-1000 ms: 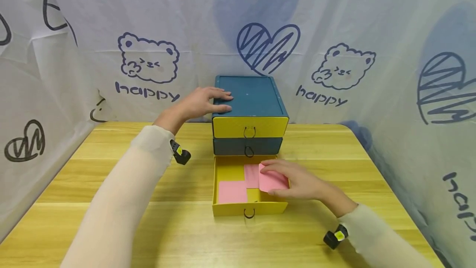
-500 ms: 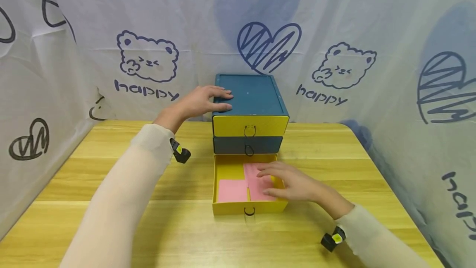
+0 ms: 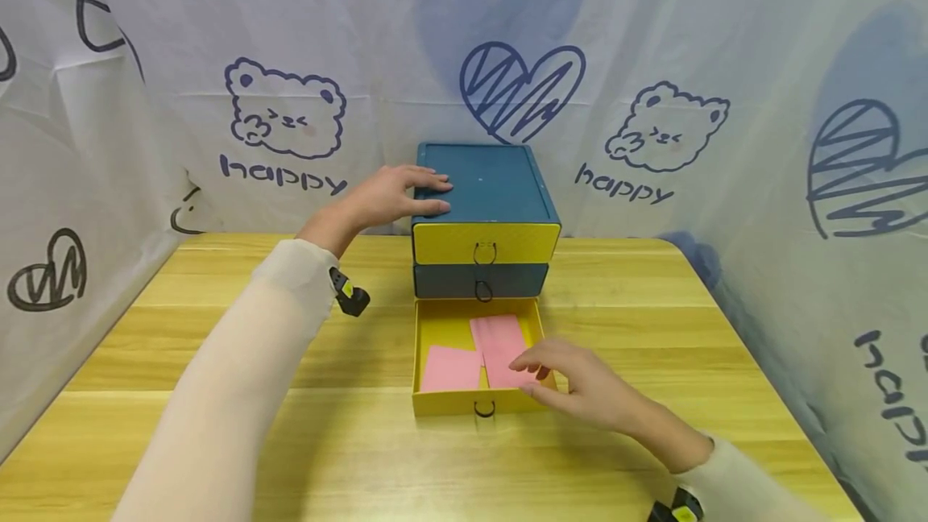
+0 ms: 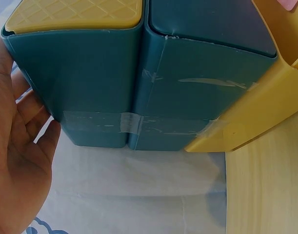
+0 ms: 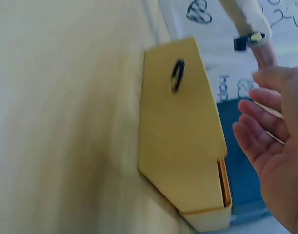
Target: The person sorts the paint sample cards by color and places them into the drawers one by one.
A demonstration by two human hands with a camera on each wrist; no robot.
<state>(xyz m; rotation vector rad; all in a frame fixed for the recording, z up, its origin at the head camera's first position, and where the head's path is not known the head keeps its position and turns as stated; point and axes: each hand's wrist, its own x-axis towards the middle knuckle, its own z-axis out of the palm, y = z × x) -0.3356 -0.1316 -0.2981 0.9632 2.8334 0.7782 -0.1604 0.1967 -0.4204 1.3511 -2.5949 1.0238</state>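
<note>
My left hand [image 3: 387,198] rests with straight fingers on the left side of the blue top of a small drawer cabinet [image 3: 486,184]. In the left wrist view, the fingers lie along the cabinet's teal side wall [image 4: 85,78]. The bottom yellow drawer [image 3: 449,404] is pulled out toward me. Pink paper squares lie in it: one [image 3: 451,369] at the front left, others [image 3: 503,353] overlapping on the right. Over the drawer's front right corner hovers my right hand [image 3: 580,385], fingers loosely bent and holding nothing. The right wrist view shows this hand [image 5: 275,131] above the drawer front [image 5: 183,112].
Above the open drawer sit a closed blue drawer [image 3: 449,281] and a closed yellow drawer [image 3: 442,244], each with a dark ring pull. The cabinet stands on a wooden table [image 3: 348,457]. Behind hangs a white printed curtain [image 3: 391,47].
My right hand has laid the pink paper it held onto the right side of the drawer, let go, and drawn back toward the front right. The left hand has stayed put.
</note>
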